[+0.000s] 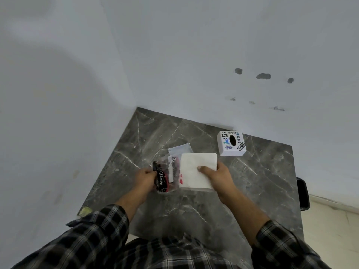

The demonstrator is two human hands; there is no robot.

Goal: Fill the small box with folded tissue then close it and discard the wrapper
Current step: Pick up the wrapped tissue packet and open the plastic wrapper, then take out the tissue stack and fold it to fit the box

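Note:
My right hand [217, 176] grips a stack of folded white tissue [196, 167], thumb on top, just above the grey marble table [252, 183]. The stack is partly out of a clear plastic wrapper [167, 176] with black and red print, whose left end my left hand [146, 178] pinches. Behind the tissue a pale, translucent tray-like piece [179, 149] lies on the table, half hidden. A small white box part [231, 143] with stickers and a dark oval hole on top sits at the back right, apart from both hands.
The table stands in a corner of two white walls. A dark object [303, 193] pokes out past the table's right edge, above a light floor. A yellowish patch [84, 211] marks the table's near left corner. My checked sleeves fill the bottom of the view.

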